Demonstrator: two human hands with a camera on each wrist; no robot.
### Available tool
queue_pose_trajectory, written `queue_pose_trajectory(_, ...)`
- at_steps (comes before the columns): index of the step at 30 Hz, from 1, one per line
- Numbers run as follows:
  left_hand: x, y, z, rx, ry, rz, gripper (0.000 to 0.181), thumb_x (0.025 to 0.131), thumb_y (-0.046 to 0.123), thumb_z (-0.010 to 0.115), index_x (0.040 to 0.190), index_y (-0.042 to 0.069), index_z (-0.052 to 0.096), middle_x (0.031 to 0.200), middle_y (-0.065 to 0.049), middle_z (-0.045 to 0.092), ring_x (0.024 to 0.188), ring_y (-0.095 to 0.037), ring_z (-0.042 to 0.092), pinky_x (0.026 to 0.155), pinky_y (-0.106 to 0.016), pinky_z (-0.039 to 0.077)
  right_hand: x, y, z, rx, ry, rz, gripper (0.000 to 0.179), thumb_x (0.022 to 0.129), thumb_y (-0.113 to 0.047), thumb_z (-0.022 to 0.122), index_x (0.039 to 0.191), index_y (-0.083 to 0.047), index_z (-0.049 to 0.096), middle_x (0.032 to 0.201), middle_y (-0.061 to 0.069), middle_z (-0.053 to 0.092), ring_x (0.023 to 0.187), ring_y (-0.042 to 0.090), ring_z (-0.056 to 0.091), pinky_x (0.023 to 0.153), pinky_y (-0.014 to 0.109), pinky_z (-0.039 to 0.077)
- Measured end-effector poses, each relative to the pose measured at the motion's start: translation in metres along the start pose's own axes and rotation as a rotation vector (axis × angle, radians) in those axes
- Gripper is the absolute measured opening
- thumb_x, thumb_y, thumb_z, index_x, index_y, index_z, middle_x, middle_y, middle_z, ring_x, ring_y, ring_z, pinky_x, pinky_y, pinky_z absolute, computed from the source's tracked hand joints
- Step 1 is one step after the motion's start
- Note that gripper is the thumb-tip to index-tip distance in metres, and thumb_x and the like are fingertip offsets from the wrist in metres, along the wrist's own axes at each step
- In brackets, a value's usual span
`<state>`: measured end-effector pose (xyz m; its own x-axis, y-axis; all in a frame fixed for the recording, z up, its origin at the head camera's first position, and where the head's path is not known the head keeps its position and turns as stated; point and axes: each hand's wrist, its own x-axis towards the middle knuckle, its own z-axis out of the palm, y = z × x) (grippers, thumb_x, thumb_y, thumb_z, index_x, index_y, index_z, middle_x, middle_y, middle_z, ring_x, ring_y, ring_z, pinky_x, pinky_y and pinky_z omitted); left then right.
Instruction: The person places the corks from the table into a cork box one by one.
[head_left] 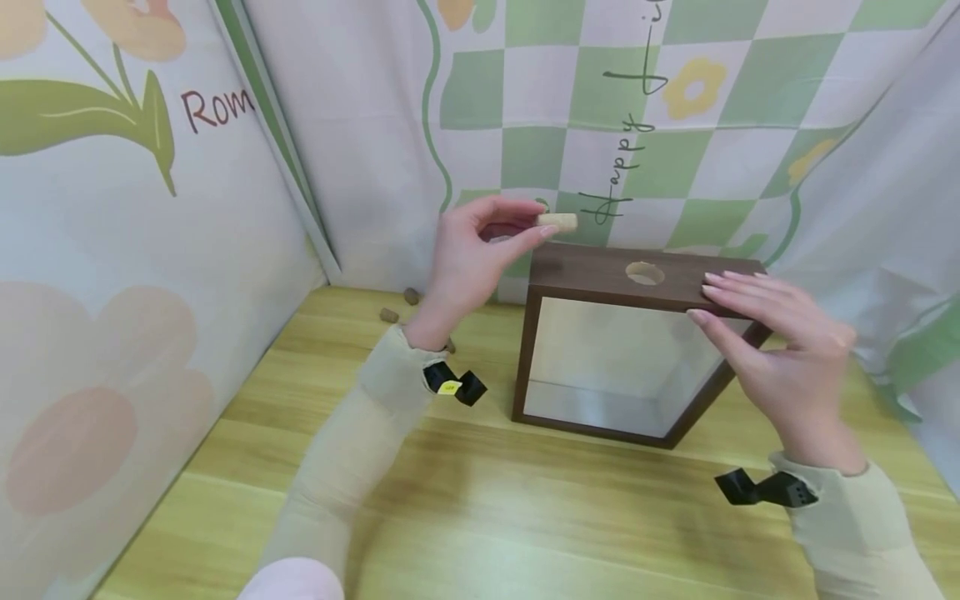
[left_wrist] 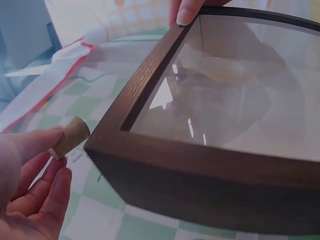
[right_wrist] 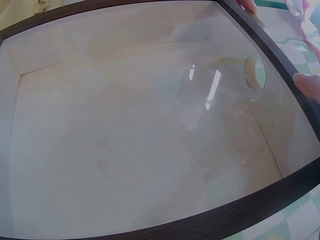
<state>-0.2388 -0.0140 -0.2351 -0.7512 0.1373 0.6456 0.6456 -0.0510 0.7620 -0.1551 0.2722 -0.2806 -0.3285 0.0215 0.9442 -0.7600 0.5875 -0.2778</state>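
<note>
A cork (head_left: pixel 557 222) is pinched between the thumb and fingers of my left hand (head_left: pixel 472 254), just above the left top corner of a dark brown shadow box (head_left: pixel 585 271). The box stands upright, with a clear front pane and a round hole (head_left: pixel 645 273) in its top edge. In the left wrist view the cork (left_wrist: pixel 72 137) appears beside the frame's corner. My right hand (head_left: pixel 787 342) rests on the right end of the box's top, thumb at the front edge and fingers extended across it. Through the pane the pale interior (right_wrist: pixel 125 125) shows no corks.
Small corks (head_left: pixel 388 315) lie on the wooden table (head_left: pixel 465 500) behind my left wrist, another one (head_left: pixel 411 296) near the curtain. One more is partly hidden by the wrist. A checked curtain (head_left: pixel 540 92) hangs behind the box, and a printed panel (head_left: pixel 150 292) stands at left.
</note>
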Motion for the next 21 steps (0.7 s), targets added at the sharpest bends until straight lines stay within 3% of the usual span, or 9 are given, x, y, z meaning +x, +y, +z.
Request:
queue_pose_trajectory(7,0.011,0.006,0.024,0.054,-0.114,-0.054,0.023,0.085,0.014,0.085,0.107,0.007,0.079,0.094,0.006,0.075,0.084,-0.012,0.069,0.079,-0.028,0.057,0.0,-0.001,-0.001,0.0,-0.006,0.005,0.03,0.084,-0.023,0.087,0.095,0.004,0.08,0.1,0.021,0.074,0.105,0.014,0.07,0.103,0.036,0.049)
queue_pose_trajectory(12,0.017,0.007,0.039,0.115,-0.213,-0.035,0.025,0.087,0.017,0.084,0.109,0.007,0.078,0.097,0.007,0.075,0.085,-0.008,0.068,0.081,-0.024,0.055,-0.001,0.0,-0.001,-0.004,-0.009,0.007,0.031,0.084,-0.024,0.087,0.095,0.004,0.08,0.1,0.021,0.074,0.105,0.014,0.07,0.103,0.037,0.049)
queue_pose_trajectory(21,0.024,0.008,0.056,0.325,-0.401,-0.021,0.025,0.093,0.022,0.079,0.115,0.01,0.078,0.103,0.008,0.074,0.091,0.0,0.065,0.084,-0.013,0.049,-0.001,0.0,-0.001,-0.003,-0.015,0.018,0.031,0.084,-0.024,0.088,0.096,0.004,0.08,0.101,0.021,0.074,0.106,0.014,0.07,0.103,0.036,0.048)
